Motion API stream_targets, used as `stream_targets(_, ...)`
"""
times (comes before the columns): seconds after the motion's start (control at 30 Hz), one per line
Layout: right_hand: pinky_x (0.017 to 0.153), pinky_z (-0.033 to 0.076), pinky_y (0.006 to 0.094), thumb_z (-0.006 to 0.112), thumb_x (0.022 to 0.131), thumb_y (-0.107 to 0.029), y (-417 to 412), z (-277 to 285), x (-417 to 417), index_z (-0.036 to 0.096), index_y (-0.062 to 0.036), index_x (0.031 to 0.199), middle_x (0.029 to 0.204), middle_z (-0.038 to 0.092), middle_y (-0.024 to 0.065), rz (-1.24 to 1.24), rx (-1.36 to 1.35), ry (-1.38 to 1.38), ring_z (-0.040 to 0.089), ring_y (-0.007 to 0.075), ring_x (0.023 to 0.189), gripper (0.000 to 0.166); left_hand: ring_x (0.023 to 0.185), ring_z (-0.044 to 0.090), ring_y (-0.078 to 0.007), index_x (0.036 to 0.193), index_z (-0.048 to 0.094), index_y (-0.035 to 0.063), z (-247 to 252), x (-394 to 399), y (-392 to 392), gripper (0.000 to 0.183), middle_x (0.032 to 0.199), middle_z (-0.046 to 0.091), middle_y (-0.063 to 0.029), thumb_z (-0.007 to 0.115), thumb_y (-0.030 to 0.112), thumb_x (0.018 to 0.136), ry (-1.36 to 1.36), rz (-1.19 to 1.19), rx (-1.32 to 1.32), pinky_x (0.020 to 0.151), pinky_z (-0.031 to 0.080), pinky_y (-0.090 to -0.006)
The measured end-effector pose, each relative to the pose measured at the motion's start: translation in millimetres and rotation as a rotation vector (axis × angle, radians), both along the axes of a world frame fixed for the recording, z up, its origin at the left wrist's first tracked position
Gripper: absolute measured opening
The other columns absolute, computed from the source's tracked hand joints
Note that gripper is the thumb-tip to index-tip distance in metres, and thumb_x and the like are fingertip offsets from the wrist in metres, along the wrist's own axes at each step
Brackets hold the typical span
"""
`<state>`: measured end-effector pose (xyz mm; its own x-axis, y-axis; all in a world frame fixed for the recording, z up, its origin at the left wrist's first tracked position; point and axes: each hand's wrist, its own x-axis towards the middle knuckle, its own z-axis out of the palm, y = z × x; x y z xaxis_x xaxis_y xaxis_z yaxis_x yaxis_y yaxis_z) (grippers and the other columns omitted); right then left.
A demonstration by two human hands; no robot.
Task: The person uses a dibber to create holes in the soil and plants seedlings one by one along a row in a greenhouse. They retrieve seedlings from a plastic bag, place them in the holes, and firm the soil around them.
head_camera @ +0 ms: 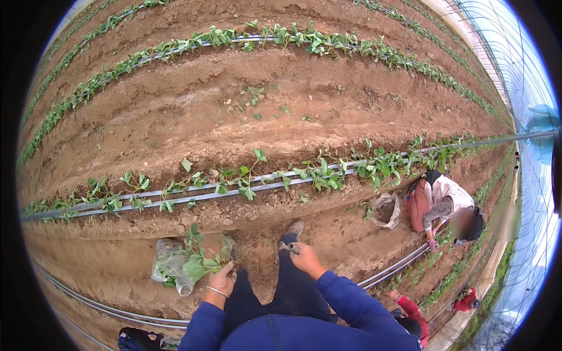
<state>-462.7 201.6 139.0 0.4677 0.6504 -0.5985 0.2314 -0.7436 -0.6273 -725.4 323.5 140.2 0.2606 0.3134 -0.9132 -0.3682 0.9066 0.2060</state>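
Observation:
My left hand [223,280], with a pale band at the wrist, is closed around the stems of a bunch of leafy seedlings [197,261]. Fine roots [242,255] stick out past its fingers towards my trousers. Just left of the bunch, a clear plastic bag [163,259] of green plants rests on the soil, partly behind the leaves. My right hand [308,262] grips a small grey tool [293,248] above my knee; its shape is mostly hidden by the fist. Ahead of my boot [296,228] runs a raised bed with green seedlings [246,182] along two drip hoses [261,187].
At the right a person [439,202] crouches by another planted row, with a white sack [388,210] of dark material nearby. A red sleeve [412,309] shows at lower right and dark clothing [138,338] at lower left. More planted rows [281,37] lie beyond, under greenhouse hoops [505,39].

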Motion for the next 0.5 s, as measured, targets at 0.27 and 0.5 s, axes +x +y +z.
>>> stream_targets(0.27,0.075,0.048,0.0286,0.06,0.079,-0.005,26,-157,95,0.063,-0.0012,0.101,0.093,0.065,0.0153,-0.134,0.149,0.087,0.064,0.0218,0.087,0.023,0.076,0.061,-0.0181,0.094,0.057,0.0056,-163,72,-87,0.02,0.085,0.061,-0.005,0.06,-0.007,0.078,0.244,-0.07,-0.201,0.065,0.053,-0.0288)
stream_targets(0.5,0.072,0.049,0.0297,0.06,0.079,-0.002,45,-213,137,0.061,-0.0002,0.102,0.091,0.064,0.0155,0.049,0.227,-0.217,0.064,0.0256,0.082,0.023,0.086,0.057,-0.0143,0.109,0.053,0.0018,-247,141,-106,0.036,0.1,0.058,-0.0041,0.066,-0.004,0.076,0.251,-0.345,-0.087,0.074,0.049,-0.0267)
